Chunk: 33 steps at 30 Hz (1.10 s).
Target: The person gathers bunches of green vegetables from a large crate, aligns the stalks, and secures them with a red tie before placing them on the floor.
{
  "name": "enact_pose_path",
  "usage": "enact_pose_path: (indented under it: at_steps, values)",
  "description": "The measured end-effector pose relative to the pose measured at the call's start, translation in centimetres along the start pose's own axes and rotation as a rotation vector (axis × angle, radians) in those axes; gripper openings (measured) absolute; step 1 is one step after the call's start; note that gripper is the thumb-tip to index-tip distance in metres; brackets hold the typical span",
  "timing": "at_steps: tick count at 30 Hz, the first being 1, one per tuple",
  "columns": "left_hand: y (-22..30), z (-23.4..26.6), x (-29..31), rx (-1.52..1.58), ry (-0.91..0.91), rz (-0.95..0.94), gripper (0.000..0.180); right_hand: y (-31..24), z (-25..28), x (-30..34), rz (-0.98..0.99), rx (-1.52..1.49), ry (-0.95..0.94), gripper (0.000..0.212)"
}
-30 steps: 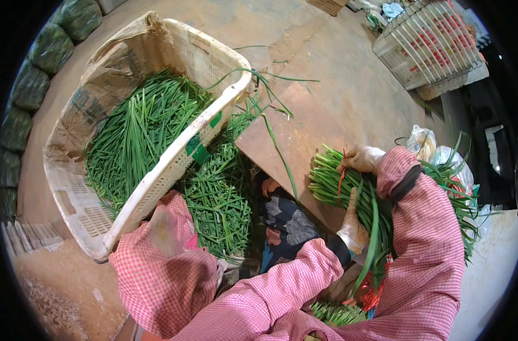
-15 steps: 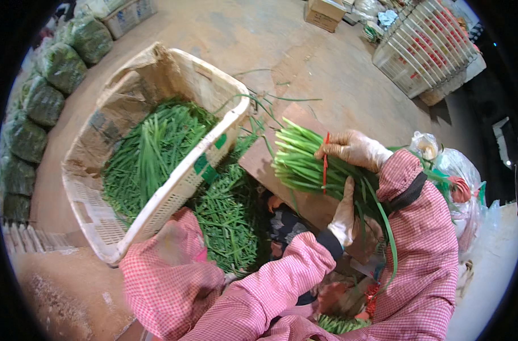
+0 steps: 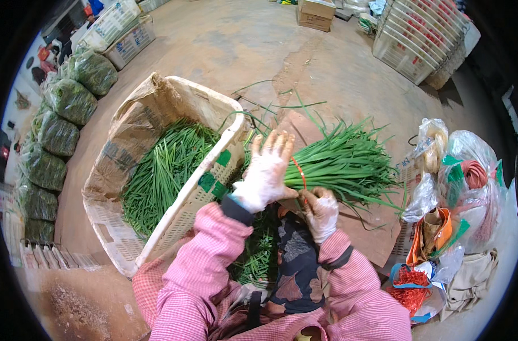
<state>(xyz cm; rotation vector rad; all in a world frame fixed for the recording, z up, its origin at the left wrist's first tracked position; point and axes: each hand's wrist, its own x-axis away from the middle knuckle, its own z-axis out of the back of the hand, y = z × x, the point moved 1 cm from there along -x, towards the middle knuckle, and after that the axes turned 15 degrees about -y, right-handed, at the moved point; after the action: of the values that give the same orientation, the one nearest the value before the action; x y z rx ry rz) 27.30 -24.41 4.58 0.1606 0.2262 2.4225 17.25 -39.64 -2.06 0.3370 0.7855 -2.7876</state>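
A bundle of green chives (image 3: 344, 162) lies across a flat brown board (image 3: 378, 238), its leafy tips fanned toward the right. A thin red tie (image 3: 297, 167) runs round it near the stem end. My left hand (image 3: 266, 173), in a whitish, stained glove, is at that end with its fingers stretched out, covering the stem ends from view. Just below the bundle, my right hand (image 3: 320, 213), also gloved, has thumb and fingers closed at the lower end of the red tie.
A white plastic crate (image 3: 179, 207), lined with brown sheeting, holds loose chives (image 3: 168, 170) on my left. Wrapped green bales (image 3: 60, 136) line the far left. Plastic bags (image 3: 469, 153) and red ties (image 3: 409, 284) are on the right. A slatted crate (image 3: 412, 42) and a cardboard box (image 3: 316, 14) stand farther off.
The chives have been turned and set on the board, leaves now to the right. My left hand has moved left to the stem end; my right hand has come down to the tie's lower end.
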Motion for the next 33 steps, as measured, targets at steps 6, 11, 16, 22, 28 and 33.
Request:
enact_pose_path:
  at_steps: [6,11,16,22,28,33]
  values:
    - [1.5,-6.9,-1.9,0.133,-0.46,0.208,0.144,2.4,-3.8,3.9,-0.484,-0.997,-0.1,0.023]
    - [3.0,-8.3,-1.7,-0.043,-0.23,0.268,0.134,1.4,-2.6,2.9,-0.357,-0.986,-0.006,0.026]
    - [2.0,-6.0,-6.1,-0.118,-0.706,0.335,0.118,-0.1,-0.3,2.7,-0.244,-0.731,0.01,0.023]
    - [-0.4,-11.1,-5.4,-0.2,-0.426,0.343,0.1,-1.1,-0.2,1.2,-0.179,-0.824,0.046,0.02]
    - [2.3,-9.7,-4.6,0.0,-0.461,0.278,0.069,2.6,-0.1,-13.8,-0.296,-0.537,0.095,0.027]
    - [2.5,-8.5,-4.3,0.024,-0.4,0.292,0.071,6.8,-1.6,-15.6,-0.241,-0.601,-0.028,0.031]
